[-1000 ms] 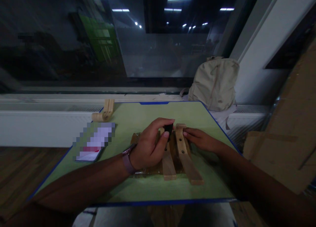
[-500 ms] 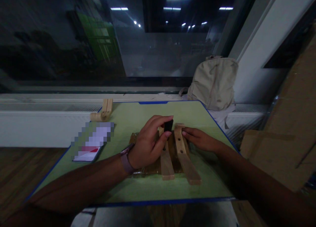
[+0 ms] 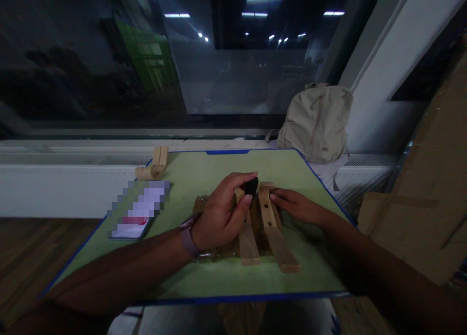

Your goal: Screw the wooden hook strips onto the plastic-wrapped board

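My left hand (image 3: 223, 213) is closed in a pinch on a small black block (image 3: 251, 186), held over the upper part of a curved wooden piece (image 3: 249, 242). The hand partly hides that piece. To its right lies a second curved wooden piece (image 3: 270, 216) with two dark holes. My right hand (image 3: 297, 204) grips the far part of this second piece from its right side, fingertips against its edge. Both pieces rest on a flat brown bundle in clear wrap (image 3: 219, 251), mostly covered by my left hand and the wood.
The pale green table (image 3: 197, 281) has a blue rim. A phone (image 3: 146, 208), partly pixelated, lies at the left. More curved wooden pieces (image 3: 159, 160) stand at the far left corner. A beige backpack (image 3: 317, 123) leans behind the far right corner, and cardboard (image 3: 419, 189) stands at the right.
The black block has tilted slightly in my left hand's pinch. My right hand stays on the right wooden piece. The whole view has shifted very slightly.
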`<state>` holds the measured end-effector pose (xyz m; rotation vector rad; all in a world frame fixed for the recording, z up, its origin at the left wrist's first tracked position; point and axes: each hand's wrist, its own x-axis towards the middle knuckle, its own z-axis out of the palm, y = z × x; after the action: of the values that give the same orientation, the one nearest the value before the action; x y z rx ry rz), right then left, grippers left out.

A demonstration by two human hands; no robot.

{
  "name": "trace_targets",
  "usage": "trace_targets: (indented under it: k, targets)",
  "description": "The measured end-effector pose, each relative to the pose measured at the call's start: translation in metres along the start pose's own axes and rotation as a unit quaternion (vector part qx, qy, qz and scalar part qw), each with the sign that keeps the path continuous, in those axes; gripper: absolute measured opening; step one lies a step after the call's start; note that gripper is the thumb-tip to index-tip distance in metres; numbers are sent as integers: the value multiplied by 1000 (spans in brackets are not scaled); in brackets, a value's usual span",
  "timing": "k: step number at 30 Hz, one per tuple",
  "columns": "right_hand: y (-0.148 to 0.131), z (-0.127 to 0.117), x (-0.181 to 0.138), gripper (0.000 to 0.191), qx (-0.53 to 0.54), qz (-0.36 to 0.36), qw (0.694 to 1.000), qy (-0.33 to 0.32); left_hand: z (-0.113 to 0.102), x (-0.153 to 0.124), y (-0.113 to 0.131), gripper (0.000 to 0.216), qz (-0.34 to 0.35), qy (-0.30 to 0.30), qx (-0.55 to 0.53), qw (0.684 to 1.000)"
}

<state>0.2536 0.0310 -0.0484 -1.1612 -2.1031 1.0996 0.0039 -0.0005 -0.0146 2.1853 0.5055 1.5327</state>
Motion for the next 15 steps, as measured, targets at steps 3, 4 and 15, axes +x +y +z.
trace_targets:
  k: [3, 4, 15]
  targets:
    - [2, 0, 0, 54, -7, 3, 1000, -1, -1, -1, -2, 50, 7, 2, -2, 1000]
    - [3, 0, 0, 54, -8, 2, 1000, 1, -1, -2, -3, 50, 7, 10, 1, 1000]
    - [2, -1, -1, 48, -16, 0, 1000, 3, -5, 7, 2, 37, 50, 27, 60, 997]
